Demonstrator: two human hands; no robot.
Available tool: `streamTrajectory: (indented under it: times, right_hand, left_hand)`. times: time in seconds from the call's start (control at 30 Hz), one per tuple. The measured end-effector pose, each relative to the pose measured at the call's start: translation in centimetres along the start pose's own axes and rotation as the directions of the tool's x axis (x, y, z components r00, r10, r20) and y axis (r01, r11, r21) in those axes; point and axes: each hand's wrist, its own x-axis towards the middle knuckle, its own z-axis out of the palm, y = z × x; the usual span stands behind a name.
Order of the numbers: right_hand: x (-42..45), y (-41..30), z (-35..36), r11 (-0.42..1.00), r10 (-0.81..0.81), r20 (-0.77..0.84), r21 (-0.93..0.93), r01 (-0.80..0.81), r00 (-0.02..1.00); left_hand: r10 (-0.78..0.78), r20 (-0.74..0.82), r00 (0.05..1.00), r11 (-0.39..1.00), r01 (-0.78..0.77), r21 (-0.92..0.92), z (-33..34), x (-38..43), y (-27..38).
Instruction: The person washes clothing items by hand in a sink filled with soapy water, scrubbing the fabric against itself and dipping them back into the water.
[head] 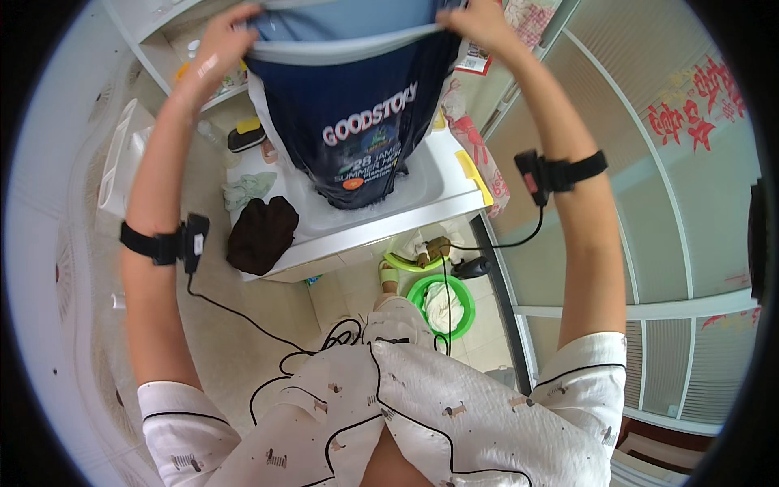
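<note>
A navy printed garment (359, 91) with a pale band along its edge and white lettering hangs stretched between my hands. My left hand (228, 45) grips its upper left corner. At the upper right corner, my right hand (478, 24) has hold of the same edge. The garment's paler blue inner side shows at the top. Its lower end hangs into a white washbasin (426, 192) with suds around the cloth. On the basin's left ledge lie a bunched dark brown cloth (263, 237) and a crumpled pale green cloth (248, 187).
A dark brush or sponge holder with a yellow top (246, 134) sits on the left ledge. Below stands a green tub (468, 307) holding white cloth (442, 306), near a dark bottle (471, 268). Frosted sliding doors (584, 213) line the right. Black cables hang from both arm straps.
</note>
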Motion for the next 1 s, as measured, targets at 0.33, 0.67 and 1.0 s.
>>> streamTrajectory:
  times: [0.33, 0.67, 1.0]
  right_hand:
    - [-26.4, 10.1, 23.0, 0.792, 0.61, 0.71, -0.538, -0.288, 0.351]
    - [-30.8, 13.5, 36.5, 0.678, 0.729, 0.647, -0.636, -0.37, 0.223]
    - [-27.5, 16.7, 40.5, 0.817, 0.571, 0.811, -0.576, -0.002, -0.127]
  left_hand:
    - [-0.482, 0.358, 0.8, 0.795, 0.228, 0.562, 28.1, -19.9, -22.4]
    - [-0.774, 0.299, 0.558, 0.593, 0.474, 0.651, 41.7, -19.1, -25.4]
    - [-0.867, 0.274, 0.416, 0.4, 0.254, 0.88, 45.0, -16.9, -28.0]
